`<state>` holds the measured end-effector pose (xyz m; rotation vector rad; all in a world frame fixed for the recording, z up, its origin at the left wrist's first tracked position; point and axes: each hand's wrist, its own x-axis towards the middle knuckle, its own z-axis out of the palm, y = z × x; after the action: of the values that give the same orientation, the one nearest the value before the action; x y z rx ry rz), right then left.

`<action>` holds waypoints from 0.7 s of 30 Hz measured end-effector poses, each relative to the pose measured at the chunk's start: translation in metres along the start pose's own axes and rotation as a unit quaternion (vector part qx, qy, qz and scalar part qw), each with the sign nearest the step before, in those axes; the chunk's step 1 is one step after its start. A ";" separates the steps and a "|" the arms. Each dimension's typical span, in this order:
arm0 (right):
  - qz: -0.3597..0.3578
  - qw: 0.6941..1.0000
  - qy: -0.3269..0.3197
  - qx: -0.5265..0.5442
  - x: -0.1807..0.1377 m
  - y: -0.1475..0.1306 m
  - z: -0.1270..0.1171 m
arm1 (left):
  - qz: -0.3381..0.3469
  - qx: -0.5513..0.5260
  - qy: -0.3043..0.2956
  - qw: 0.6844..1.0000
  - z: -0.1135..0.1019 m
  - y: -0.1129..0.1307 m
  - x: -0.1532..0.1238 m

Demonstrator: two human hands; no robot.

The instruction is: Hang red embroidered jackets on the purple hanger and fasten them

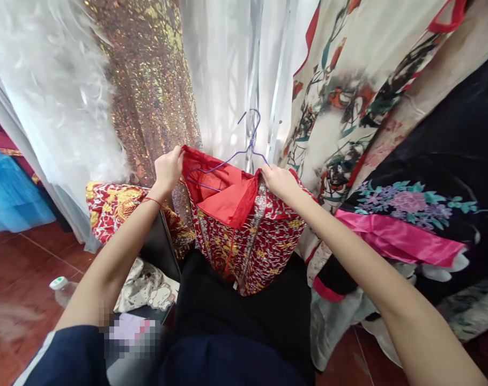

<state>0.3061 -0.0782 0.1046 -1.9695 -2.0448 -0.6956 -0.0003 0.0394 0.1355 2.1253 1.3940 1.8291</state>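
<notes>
Head view: dresses (151,80) hang beyond red garment (215,236), edge gripped by closed left hand (168,169) and right hand (280,181); hanger (244,152) partly inside; bottle (62,289) by chair (161,244).

Place: a costume or dress room; whether shop, rental or backstage, unclear
Feathers (63,80): white, on a garment hung at left
Sequins (147,75): gold, a glittering length beside the feathers
Print dress (344,107): cream with red edging, hanging at right
Black dress (465,155): embroidered flowers, pink satin below them
Blue skirt (14,182): gauzy, far left
Hanger (252,142): purple, partly inside a red garment (268,236)
Floor (14,268): red tiles
</notes>
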 end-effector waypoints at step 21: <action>-0.009 0.992 0.123 -0.014 -0.003 0.024 0.039 | -0.234 -0.369 -0.331 0.837 0.044 -0.015 -0.027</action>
<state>0.3368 -0.0625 0.0740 -1.7784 -1.9174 -0.9252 0.0284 0.0545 0.0923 1.5591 0.7467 1.0149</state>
